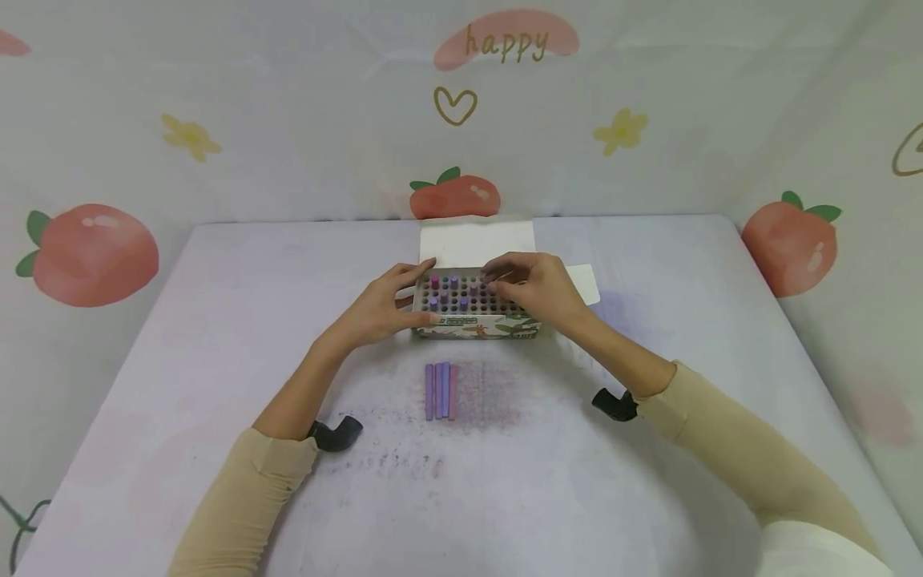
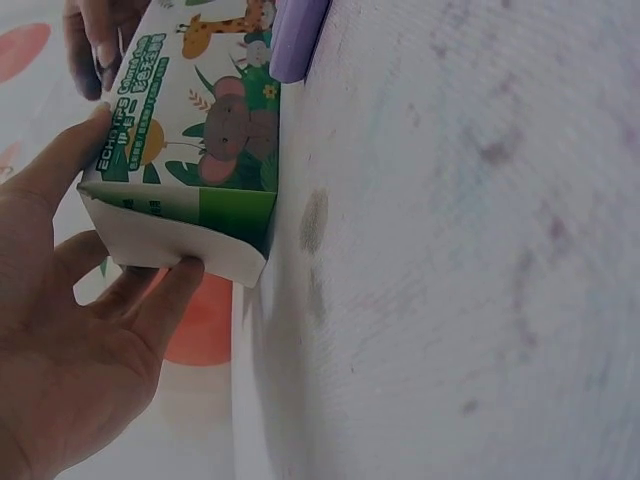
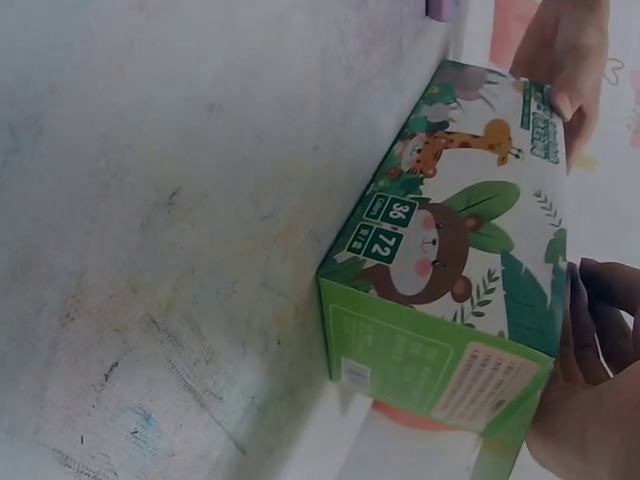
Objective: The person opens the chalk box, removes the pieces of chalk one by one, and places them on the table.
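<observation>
An open cardboard chalk box [image 1: 477, 327] with animal prints stands on the table, its top full of round holes. Several purple and pink chalk sticks [image 1: 435, 282] poke up from them. My left hand [image 1: 378, 308] holds the box's left end, thumb along the front edge and index finger reaching the back. In the left wrist view, fingers touch the white end flap [image 2: 175, 240]. Over the right part of the holes, my right hand [image 1: 537, 288] pinches what looks like a purple chalk stick, mostly hidden by its fingertips.
Several purple and pink chalk sticks [image 1: 441, 393] lie side by side in front of the box. The raised lid [image 1: 476, 243] leans back behind it, and a white flap [image 1: 586, 284] sticks out at the right. Coloured chalk dust marks the tablecloth [image 1: 497, 393].
</observation>
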Action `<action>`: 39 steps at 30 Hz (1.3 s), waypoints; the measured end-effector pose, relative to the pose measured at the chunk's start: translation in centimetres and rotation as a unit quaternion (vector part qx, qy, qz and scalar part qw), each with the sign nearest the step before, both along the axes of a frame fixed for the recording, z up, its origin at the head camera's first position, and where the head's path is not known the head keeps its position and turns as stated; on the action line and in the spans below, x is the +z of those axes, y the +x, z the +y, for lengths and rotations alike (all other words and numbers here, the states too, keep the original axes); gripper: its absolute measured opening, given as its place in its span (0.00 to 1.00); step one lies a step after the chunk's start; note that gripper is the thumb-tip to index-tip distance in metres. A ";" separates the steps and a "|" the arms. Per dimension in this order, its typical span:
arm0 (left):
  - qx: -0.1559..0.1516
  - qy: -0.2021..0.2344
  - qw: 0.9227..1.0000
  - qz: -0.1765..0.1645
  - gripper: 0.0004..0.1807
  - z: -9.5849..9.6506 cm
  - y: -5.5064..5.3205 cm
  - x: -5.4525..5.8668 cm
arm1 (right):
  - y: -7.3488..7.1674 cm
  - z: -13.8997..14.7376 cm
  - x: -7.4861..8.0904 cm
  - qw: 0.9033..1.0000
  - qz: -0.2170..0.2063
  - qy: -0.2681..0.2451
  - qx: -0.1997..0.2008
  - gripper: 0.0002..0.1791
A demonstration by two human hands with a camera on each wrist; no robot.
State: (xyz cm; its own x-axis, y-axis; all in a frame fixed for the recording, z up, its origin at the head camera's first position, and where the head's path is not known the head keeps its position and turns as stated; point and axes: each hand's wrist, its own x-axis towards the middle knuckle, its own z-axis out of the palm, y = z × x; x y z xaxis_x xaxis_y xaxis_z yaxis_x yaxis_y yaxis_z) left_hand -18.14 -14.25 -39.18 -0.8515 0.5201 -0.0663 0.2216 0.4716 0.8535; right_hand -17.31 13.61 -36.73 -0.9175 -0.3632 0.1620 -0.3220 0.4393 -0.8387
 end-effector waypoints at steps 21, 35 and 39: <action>-0.001 -0.003 1.000 0.004 0.49 0.1 -0.3 0.1 | -1.7 -1.1 -0.1 0.990 -0.039 0.125 0.051 0.15; 0.000 0.001 1.000 0.004 0.49 -0.1 -0.1 0.0 | -2.0 -1.9 -0.7 0.984 -0.003 0.172 0.041 0.14; 0.001 0.007 1.000 0.002 0.50 -0.1 0.0 0.0 | -2.0 -2.0 -0.9 0.982 0.006 0.186 0.030 0.12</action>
